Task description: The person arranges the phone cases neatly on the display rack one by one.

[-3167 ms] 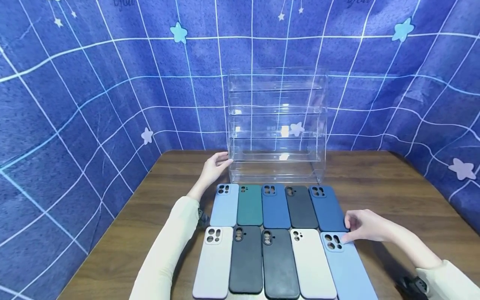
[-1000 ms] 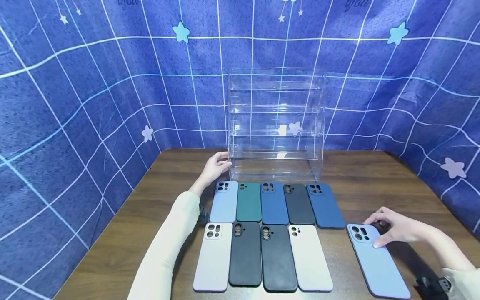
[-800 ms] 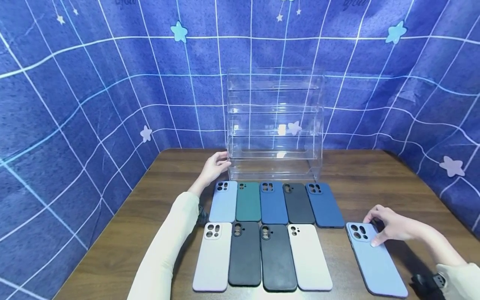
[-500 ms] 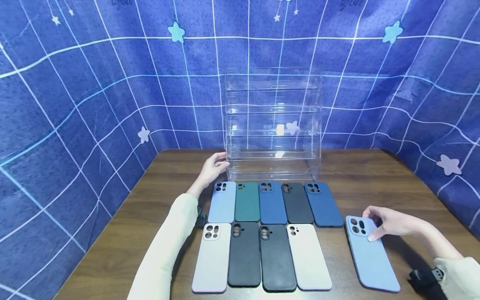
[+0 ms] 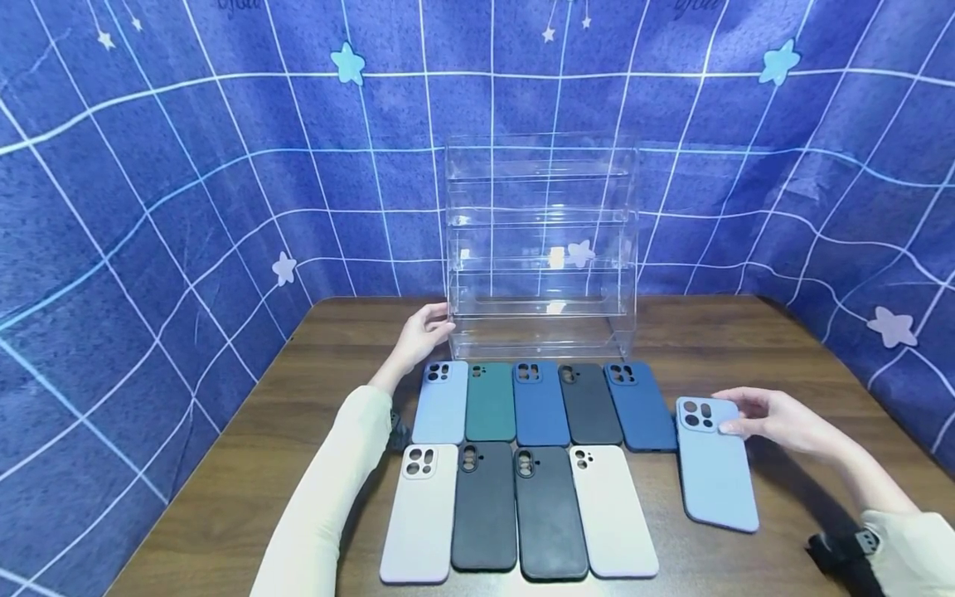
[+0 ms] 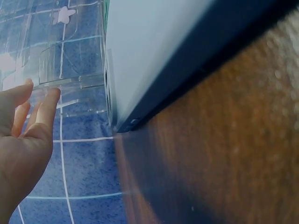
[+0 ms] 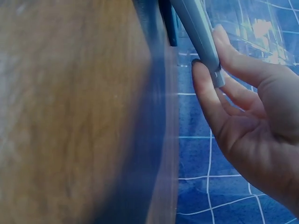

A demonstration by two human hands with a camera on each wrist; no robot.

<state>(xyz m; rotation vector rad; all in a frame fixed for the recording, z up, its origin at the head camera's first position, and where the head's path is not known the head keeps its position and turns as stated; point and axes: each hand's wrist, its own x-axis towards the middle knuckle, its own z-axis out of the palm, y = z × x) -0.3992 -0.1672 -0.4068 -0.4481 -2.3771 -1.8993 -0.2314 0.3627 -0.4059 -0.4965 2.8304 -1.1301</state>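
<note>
My right hand (image 5: 779,421) pinches a light blue phone case (image 5: 716,464) near its camera cutouts, thumb on the outer face and fingers behind. In the right wrist view this case (image 7: 198,32) appears edge-on, tilted up off the wooden table. The left hand (image 5: 421,338) touches the lower left side of a clear acrylic tiered display rack (image 5: 540,329); its fingers are fairly straight, fingertips right at the panel. Two rows of phone cases lie before the rack: a dark blue case (image 5: 640,406) nearest the held one, and a white case (image 5: 613,510) at the front row's right end.
A light blue case (image 5: 440,404) lies beside the left forearm, followed by a green case (image 5: 490,404). Black cases (image 5: 485,507) lie in the front row. A blue gridded cloth (image 5: 224,166) hangs behind the wooden table (image 5: 261,448).
My right hand has taken the light blue case from the front row's right end, moved it right, then raised and tilted it toward the rack. The left hand stays at the rack.
</note>
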